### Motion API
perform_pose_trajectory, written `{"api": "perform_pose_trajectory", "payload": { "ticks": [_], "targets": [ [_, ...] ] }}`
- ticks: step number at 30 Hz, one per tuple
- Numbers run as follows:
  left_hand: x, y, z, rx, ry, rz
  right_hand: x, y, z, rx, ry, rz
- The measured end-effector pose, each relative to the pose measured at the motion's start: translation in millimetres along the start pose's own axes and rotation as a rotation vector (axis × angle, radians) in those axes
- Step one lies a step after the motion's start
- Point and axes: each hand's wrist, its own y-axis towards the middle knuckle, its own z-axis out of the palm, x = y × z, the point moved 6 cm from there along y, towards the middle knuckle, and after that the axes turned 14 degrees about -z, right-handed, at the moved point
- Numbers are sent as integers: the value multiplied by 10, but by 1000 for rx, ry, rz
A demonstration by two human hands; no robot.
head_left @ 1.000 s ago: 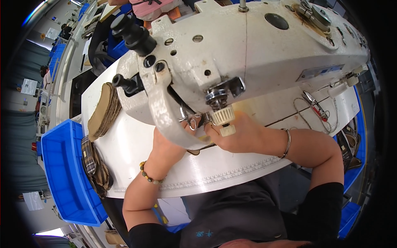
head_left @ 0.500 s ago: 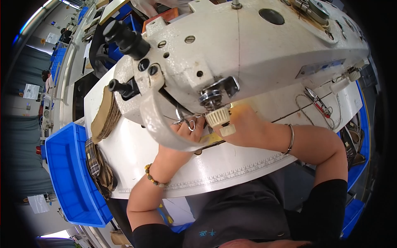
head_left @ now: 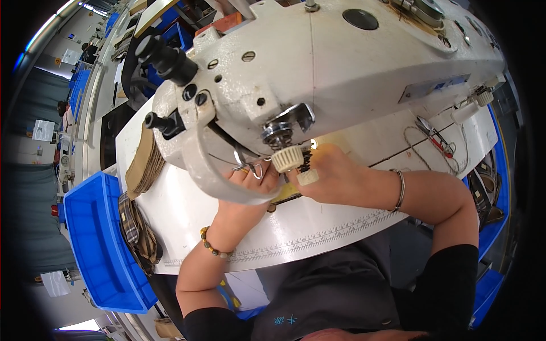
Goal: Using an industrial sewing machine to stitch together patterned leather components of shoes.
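Observation:
A white sewing machine [head_left: 352,68] reaches over a white worktable [head_left: 324,227], and both hands are beneath its near end. My left hand [head_left: 248,181] has its fingers bent and close together, partly behind the machine's curved white guard [head_left: 207,165]. Beside it, my right hand [head_left: 333,176] is curled inward, its fingertips behind the cream tension knob [head_left: 288,159]. Both hands look closed, but the machine parts hide whatever lies between their fingers. A yellow strip [head_left: 284,193] shows on the table between the hands.
Left on the table are a stack of tan cloth pieces [head_left: 146,167] and folded plaid cloth [head_left: 136,230]. A blue bin [head_left: 108,244] stands past that edge. Red-handled snips [head_left: 437,139] and a looped cord [head_left: 410,145] lie at the right. Ruler markings [head_left: 307,241] follow the near edge.
The machine appears slightly farther left in the picture, while the table and bin barely shift. My right fingers show a little farther left; my left hand stays nearly in place.

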Motion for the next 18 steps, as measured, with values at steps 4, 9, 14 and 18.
{"api": "perform_pose_trajectory", "payload": {
  "ticks": [4, 9, 14, 18],
  "targets": [
    [47, -11, 67, 112, 76, -20, -10, -10, -20, 79, -53, -35],
    [54, 38, 6, 173, 34, -110, -43, -19, -41, 21, 25, -17],
    [199, 1, 33, 282, -53, -138, 7, -20, -146, 41, -6, -41],
    [257, 6, 81, 185, -97, -106, 15, 0, -165, 26, 25, -32]
  ]
}}
